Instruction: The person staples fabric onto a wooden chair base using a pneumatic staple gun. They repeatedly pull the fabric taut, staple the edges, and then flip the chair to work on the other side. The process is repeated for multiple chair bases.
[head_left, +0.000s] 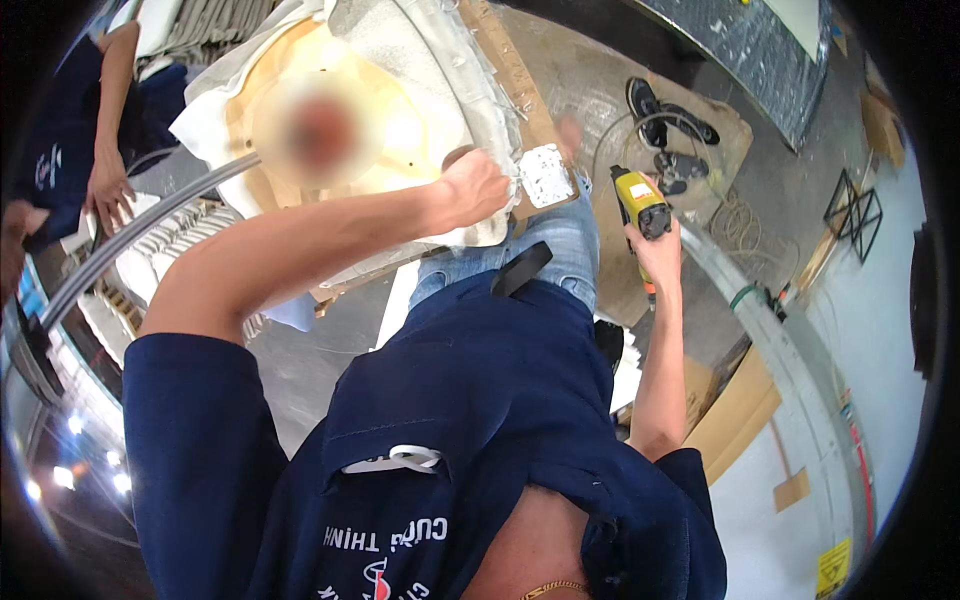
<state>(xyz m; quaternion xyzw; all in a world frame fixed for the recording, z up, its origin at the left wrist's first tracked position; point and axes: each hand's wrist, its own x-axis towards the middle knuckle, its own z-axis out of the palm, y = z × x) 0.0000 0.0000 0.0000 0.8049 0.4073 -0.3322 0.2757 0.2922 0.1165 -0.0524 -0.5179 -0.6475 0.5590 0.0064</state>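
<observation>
A padded piece (395, 120) with yellowish foam and white fabric (480, 235) lies in front of me, its wooden edge (510, 60) showing on the right. My left hand (478, 190) is closed at the fabric's right edge, fingers curled onto the cloth; the fingertips are hidden. To the right, my right hand (657, 250) grips a yellow and black air staple gun (640, 203), held apart from the padded piece. An orange fitting (650, 290) shows below that hand. A white patch (547, 177) sits on the wooden edge beside my left hand.
A co-worker's hand (108, 190) reaches in at the far left, near stacked grey cloth (165, 245). Black shoes (648, 112) and a coiled hose (735, 225) lie on the floor ahead right. A dark-edged table (735, 60) stands beyond. Cardboard (740, 415) leans at the right.
</observation>
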